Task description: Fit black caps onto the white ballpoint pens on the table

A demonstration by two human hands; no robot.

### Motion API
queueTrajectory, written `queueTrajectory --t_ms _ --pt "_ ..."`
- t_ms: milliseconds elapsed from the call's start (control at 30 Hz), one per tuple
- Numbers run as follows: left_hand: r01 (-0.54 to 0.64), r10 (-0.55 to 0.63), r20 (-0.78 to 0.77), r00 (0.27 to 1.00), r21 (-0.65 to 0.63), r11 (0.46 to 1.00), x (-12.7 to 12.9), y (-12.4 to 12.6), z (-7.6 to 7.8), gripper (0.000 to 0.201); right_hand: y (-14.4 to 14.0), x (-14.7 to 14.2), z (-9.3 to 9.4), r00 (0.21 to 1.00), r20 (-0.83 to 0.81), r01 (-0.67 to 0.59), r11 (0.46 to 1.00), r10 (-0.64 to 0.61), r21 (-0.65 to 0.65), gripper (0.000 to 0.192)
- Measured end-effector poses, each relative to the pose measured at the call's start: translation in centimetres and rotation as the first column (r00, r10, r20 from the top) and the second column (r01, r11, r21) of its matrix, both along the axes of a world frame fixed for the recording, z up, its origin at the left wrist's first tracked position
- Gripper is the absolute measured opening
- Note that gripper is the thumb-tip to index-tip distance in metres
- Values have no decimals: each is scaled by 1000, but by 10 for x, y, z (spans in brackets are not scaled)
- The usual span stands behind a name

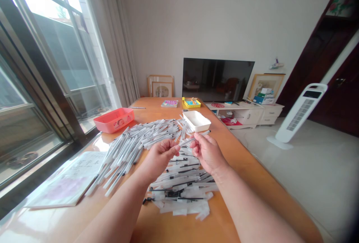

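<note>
both hands meet at the centre of the frame, over the counter. the left hand [159,156] has its fingertips pressed together on the near end of a grey-white pen [193,138], and the right hand [206,152] pinches the same pen a little further along, so the pen bridges the two grips and its far end pokes up and to the right, towards the white tray [196,120]. whether a part is being pushed in or pulled out at the point where the hands meet, i cannot tell; the fingers cover it.

by the look of it this is the assembly step on one pen, with both grips busy on its body. the next move seems to call for a straight push or pull along the pen's axis, the left hand steady and the right doing the fine work, without bending the barrel.

just below the hands lies a heap of thin black refills in clear sleeves [182,190], lower centre. to the left and above spreads a big fan of pen barrels [134,144], running from the middle of the frame down towards a booklet [70,181] at lower left. a pink tray [114,119] sits at the counter's left edge near the window. the wooden counter [241,160] runs on towards a yellow box [192,102] and a small book [169,103], with a dark television [217,79] behind and a white tower fan [298,114] on the floor at right.
</note>
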State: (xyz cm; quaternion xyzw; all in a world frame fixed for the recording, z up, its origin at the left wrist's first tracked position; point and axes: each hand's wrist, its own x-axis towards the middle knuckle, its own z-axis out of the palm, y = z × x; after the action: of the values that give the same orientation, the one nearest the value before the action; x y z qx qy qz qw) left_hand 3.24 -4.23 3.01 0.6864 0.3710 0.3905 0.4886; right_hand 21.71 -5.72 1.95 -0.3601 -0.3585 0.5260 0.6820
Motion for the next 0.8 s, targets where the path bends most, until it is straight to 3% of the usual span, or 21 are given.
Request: queueTrajectory --t_ms 133,267,367,567,800 --pt "54 -21 166 986 -197 979 -2 2 0 34 -2 7 7 1000 11 -1 1000 1 26 29" --pt "-57 165 291 942 -346 937 -8 8 -2 34 2 27 17 981 -144 140 988 -129 69 23" --pt "-96 176 254 951 -299 950 -10 12 -5 36 5 30 17 982 -130 145 988 -137 59 24" --pt "-212 207 -60 976 -91 973 -4 20 -25 40 8 16 1 996 -12 93 995 -93 44 29" --pt "-249 244 -126 962 -32 968 -4 26 -31 40 14 20 -7 989 111 98 995 -94 -33 34"
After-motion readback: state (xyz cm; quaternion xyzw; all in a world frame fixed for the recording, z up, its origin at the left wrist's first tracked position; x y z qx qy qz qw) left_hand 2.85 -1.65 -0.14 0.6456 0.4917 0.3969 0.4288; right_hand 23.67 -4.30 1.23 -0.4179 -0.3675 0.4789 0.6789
